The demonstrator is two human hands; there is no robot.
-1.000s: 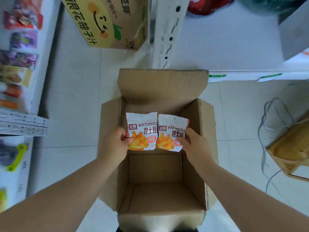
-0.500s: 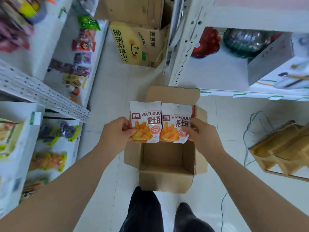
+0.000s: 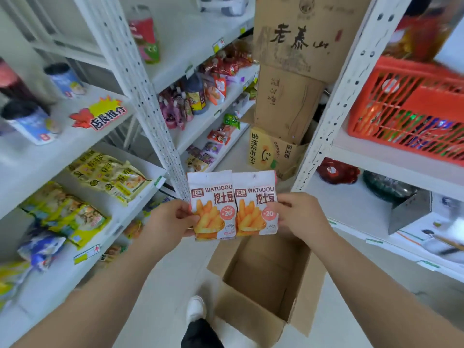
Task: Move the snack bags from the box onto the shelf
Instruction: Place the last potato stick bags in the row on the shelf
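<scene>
Two snack bags, same kind – white packs with a pink-red top band, "WATUDOU" print, a picture of orange potato sticks and a round "20" badge. The left bag (image 3: 212,205) and the right bag (image 3: 254,204) are upright, fronts to the camera, side by side with inner edges meeting. Both are in the air, above the far edge of the box (image 3: 253,320), off the shelf (image 3: 75,146) on the left.

Count: two bags, two hands, one open cardboard box on the floor; no bags visible inside it.

The left hand (image 3: 168,222) pinches the left bag's outer edge, thumb on the front, fingers behind. The right hand (image 3: 301,214) pinches the right bag's outer edge the same way. Both forearms reach forward, hands level with each other.

Around – yellow packs (image 3: 110,177) on the left shelving, a red basket (image 3: 406,109) on the right shelving, stacked cartons (image 3: 288,96) at the aisle's end, a white shoe (image 3: 197,308) beside the box.
</scene>
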